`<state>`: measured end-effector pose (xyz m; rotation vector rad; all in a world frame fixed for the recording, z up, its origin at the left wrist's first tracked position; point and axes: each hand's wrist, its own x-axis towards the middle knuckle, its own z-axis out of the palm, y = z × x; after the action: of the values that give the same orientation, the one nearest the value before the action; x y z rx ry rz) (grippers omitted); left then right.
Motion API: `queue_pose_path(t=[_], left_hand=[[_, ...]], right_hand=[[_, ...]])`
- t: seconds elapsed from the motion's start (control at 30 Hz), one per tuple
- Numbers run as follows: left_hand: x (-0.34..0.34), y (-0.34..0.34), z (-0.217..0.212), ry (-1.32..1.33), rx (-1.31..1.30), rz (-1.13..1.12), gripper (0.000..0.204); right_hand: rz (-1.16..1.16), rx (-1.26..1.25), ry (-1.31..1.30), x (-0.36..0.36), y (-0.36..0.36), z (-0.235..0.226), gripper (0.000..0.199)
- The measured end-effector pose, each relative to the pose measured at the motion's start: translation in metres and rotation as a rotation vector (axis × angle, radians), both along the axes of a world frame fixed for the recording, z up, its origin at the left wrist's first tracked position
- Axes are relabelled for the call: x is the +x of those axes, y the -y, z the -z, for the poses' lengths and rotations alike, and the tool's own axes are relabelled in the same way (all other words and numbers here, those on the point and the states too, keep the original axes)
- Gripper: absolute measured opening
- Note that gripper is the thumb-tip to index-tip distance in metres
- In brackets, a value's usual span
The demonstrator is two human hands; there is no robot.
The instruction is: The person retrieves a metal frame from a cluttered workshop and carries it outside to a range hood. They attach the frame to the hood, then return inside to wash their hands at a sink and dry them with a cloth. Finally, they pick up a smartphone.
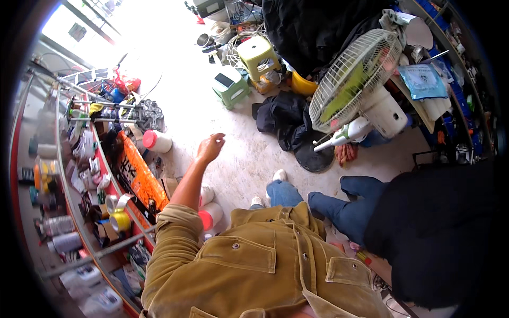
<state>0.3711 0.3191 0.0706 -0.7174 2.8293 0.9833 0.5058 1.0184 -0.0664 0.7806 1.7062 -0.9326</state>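
Note:
My left hand (211, 148) is held out over the floor on the left, at the end of a bare forearm with a rolled brown sleeve. Its fingers are loosely bent, and I see nothing in them. Closest to it is a white jar with a red lid (157, 141), standing apart from the hand. Beyond the hand is a small pale green stool (231, 93) with a dark-screened phone (225, 80) lying on top. My right hand does not show in the picture.
A standing fan (352, 85) leans at the right, by black cloth (283, 117) on the floor. A yellow stool (258, 55) is behind the green one. Cluttered metal shelving (74, 212) lines the left. Another person in black (429, 228) is close at my right.

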Motion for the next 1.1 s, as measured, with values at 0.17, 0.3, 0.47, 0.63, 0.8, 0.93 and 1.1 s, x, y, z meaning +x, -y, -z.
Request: queue_pose_path(t=[0.17, 0.3, 0.47, 0.63, 0.8, 0.93, 1.1], left_hand=[[-0.127, 0.009, 0.082, 0.004, -0.129, 0.359, 0.025], [-0.21, 0.011, 0.176, 0.15, -0.226, 0.56, 0.025], [-0.311, 0.011, 0.315, 0.413, -0.24, 0.809, 0.028], [-0.389, 0.015, 0.452, 0.428, -0.278, 1.043, 0.026], [-0.435, 0.02, 0.617, 0.484, -0.26, 0.993, 0.036], [-0.459, 0.044, 0.658, 0.41, -0.408, 1.029, 0.04], [-0.457, 0.044, 0.528, -0.012, 0.376, 1.095, 0.019]], right_hand=[[-0.126, 0.054, -0.134, -0.075, 0.063, -0.009, 0.016], [0.151, 0.013, -0.221, -0.1, 0.112, -0.016, 0.017], [0.275, 0.202, 0.051, -0.057, 0.139, -0.013, 0.016], [0.37, 0.379, 0.132, -0.09, 0.284, -0.004, 0.019], [0.429, 0.503, 0.228, -0.122, 0.375, 0.013, 0.031], [0.454, 0.547, 0.22, -0.144, 0.416, 0.02, 0.042], [0.439, 0.53, -0.01, -0.191, 0.471, 0.017, 0.057]])
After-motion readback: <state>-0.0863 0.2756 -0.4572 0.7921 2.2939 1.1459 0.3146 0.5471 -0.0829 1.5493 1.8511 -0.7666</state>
